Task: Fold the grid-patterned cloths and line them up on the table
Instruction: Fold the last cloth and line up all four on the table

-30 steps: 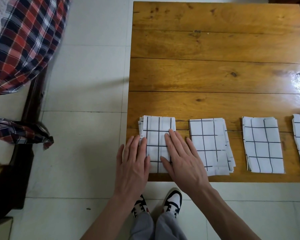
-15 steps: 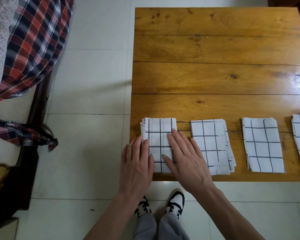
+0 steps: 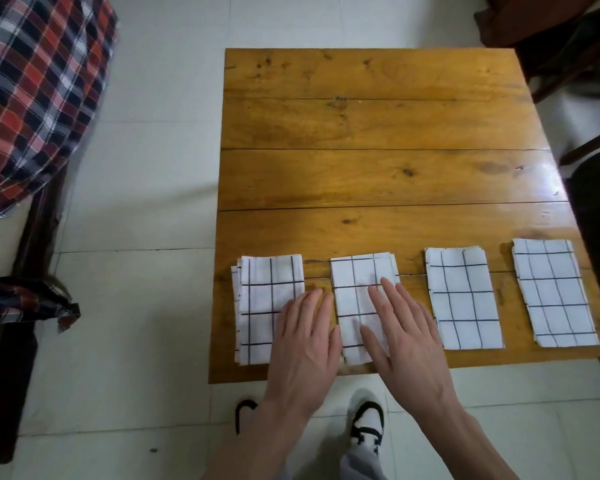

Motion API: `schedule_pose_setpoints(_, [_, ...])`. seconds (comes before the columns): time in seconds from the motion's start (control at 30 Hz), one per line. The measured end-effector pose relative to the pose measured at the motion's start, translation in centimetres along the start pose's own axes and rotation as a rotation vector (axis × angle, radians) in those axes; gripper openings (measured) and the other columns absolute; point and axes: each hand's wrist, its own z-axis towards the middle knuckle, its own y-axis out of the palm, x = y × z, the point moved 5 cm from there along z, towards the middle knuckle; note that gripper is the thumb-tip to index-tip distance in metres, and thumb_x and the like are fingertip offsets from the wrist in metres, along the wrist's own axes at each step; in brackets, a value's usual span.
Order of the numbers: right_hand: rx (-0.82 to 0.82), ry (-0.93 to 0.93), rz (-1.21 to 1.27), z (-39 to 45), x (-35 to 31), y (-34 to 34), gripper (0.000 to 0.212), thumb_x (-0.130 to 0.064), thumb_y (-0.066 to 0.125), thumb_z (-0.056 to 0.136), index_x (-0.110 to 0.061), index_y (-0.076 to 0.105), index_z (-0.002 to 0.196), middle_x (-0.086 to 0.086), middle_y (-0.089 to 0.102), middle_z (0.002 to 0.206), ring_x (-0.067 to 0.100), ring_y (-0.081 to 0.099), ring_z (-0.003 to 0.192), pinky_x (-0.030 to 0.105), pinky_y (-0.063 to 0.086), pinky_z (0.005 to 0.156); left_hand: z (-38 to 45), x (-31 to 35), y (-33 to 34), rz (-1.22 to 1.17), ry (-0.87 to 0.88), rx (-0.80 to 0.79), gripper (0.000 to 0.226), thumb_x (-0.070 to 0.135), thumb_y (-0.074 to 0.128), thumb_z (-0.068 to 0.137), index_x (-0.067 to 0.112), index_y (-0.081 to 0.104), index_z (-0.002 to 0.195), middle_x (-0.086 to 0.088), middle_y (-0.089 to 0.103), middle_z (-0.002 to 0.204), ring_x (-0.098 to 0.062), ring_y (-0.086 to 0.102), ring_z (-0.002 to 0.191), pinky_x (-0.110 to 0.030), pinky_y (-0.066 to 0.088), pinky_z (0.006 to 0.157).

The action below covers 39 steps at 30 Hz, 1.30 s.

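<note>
Left hand (image 3: 302, 344): fingers straight, flat, lying across the right part of the first folded cloth (image 3: 264, 306) and the gap beside it; grip open, nothing held. Right hand (image 3: 407, 337): fingers straight and spread, pressing flat on the second folded cloth (image 3: 355, 282); grip open too. Third folded cloth (image 3: 463, 299) and fourth folded cloth (image 3: 553, 292) lie apart to the right, untouched. All four sit in a row along the near edge of the wooden desk (image 3: 378, 133). Plaid fabric (image 3: 39, 91) on furniture at far left. Tiled floor (image 3: 146, 168) around; shoes (image 3: 366, 424) below.
</note>
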Motion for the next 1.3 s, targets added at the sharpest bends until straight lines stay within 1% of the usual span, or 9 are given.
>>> schedule_pose_setpoints(0.1, [-0.044, -0.014, 0.003, 0.0, 2.5, 0.3, 0.057, -0.050, 0.037, 0.109, -0.026, 0.036, 0.160, -0.001, 0.029, 0.170, 0.019, 0.018, 0.160, 0.047, 0.031, 0.125, 0.3, 2.2, 1.9, -0.001, 0.009, -0.048, 0.048, 0.033, 0.036, 0.110, 0.014, 0.048, 0.153, -0.004, 0.051, 0.154, -0.019, 0.045, 0.144, -0.047, 0.040, 0.120])
schedule_pose_setpoints(0.27, [-0.123, -0.052, -0.003, 0.3, 4.7, 1.2, 0.059, -0.055, 0.031, 0.110, -0.028, 0.029, 0.162, -0.002, 0.022, 0.171, 0.016, 0.012, 0.159, 0.037, 0.017, 0.125, 0.3, 4.1, 3.9, 0.068, -0.070, -0.075, 0.047, 0.031, 0.046, 0.108, 0.013, 0.048, 0.152, -0.009, 0.049, 0.155, -0.024, 0.046, 0.143, -0.046, 0.048, 0.114])
schedule_pose_setpoints(0.4, [-0.097, -0.135, -0.074, 0.5, 5.4, 2.3, 0.060, -0.052, 0.032, 0.109, -0.019, 0.035, 0.159, 0.004, 0.027, 0.167, 0.021, 0.023, 0.155, 0.042, 0.029, 0.121, 0.2, 4.8, 4.9, 0.105, -0.137, -0.064, 0.058, 0.032, 0.059, 0.099, 0.013, 0.047, 0.153, -0.010, 0.047, 0.158, -0.027, 0.047, 0.144, -0.046, 0.051, 0.111])
schedule_pose_setpoints(0.53, [-0.103, -0.198, -0.080, 0.9, 5.7, 3.3, 0.064, -0.049, 0.037, 0.107, -0.012, 0.034, 0.159, 0.009, 0.026, 0.168, 0.024, 0.023, 0.157, 0.043, 0.026, 0.122, 0.5, 4.9, 5.6, 0.141, -0.162, -0.061, 0.063, 0.033, 0.056, 0.099, 0.014, 0.042, 0.157, -0.011, 0.042, 0.162, -0.028, 0.043, 0.148, -0.047, 0.048, 0.114])
schedule_pose_setpoints(0.7, [-0.093, -0.196, -0.034, 2.1, 5.1, 3.0, 0.063, -0.047, 0.039, 0.108, -0.013, 0.033, 0.161, 0.009, 0.026, 0.170, 0.026, 0.021, 0.158, 0.044, 0.028, 0.124, 1.4, 4.6, 5.3, 0.162, -0.158, -0.037, 0.063, 0.035, 0.053, 0.099, 0.012, 0.042, 0.156, -0.012, 0.043, 0.161, -0.029, 0.042, 0.148, -0.048, 0.046, 0.115])
schedule_pose_setpoints(0.83, [-0.129, -0.188, -0.020, 2.2, 5.1, 3.5, 0.066, -0.044, 0.049, 0.107, -0.015, 0.029, 0.162, 0.008, 0.021, 0.171, 0.025, 0.015, 0.160, 0.045, 0.027, 0.125, 1.4, 4.4, 5.2, 0.171, -0.155, -0.036, 0.061, 0.033, 0.052, 0.100, 0.011, 0.042, 0.157, -0.012, 0.043, 0.160, -0.028, 0.041, 0.148, -0.047, 0.046, 0.116])
schedule_pose_setpoints(1.07, [-0.080, -0.188, -0.036, 1.1, 4.7, 3.3, 0.074, -0.041, 0.066, 0.097, -0.011, 0.037, 0.158, 0.012, 0.031, 0.168, 0.030, 0.024, 0.156, 0.046, 0.029, 0.120, 0.7, 4.3, 5.2, 0.174, -0.124, -0.037, 0.068, 0.034, 0.060, 0.095, 0.011, 0.043, 0.156, -0.013, 0.045, 0.160, -0.029, 0.044, 0.147, -0.047, 0.049, 0.113])
schedule_pose_setpoints(1.2, [-0.086, -0.181, -0.055, 1.2, 4.8, 3.4, 0.074, -0.044, 0.065, 0.098, -0.011, 0.037, 0.158, 0.013, 0.032, 0.167, 0.030, 0.025, 0.156, 0.045, 0.028, 0.119, 0.9, 4.2, 5.0, 0.176, -0.098, -0.027, 0.067, 0.033, 0.062, 0.094, 0.011, 0.044, 0.155, -0.014, 0.046, 0.158, -0.030, 0.045, 0.146, -0.048, 0.049, 0.112])
schedule_pose_setpoints(1.3, [-0.102, -0.182, -0.052, 1.3, 4.6, 3.1, 0.068, -0.047, 0.053, 0.104, -0.013, 0.034, 0.160, 0.010, 0.029, 0.169, 0.029, 0.021, 0.158, 0.047, 0.030, 0.122, 0.9, 4.2, 4.9, 0.180, -0.087, -0.032, 0.055, 0.033, 0.047, 0.105, 0.012, 0.044, 0.155, -0.012, 0.045, 0.160, -0.028, 0.041, 0.149, -0.049, 0.045, 0.116])
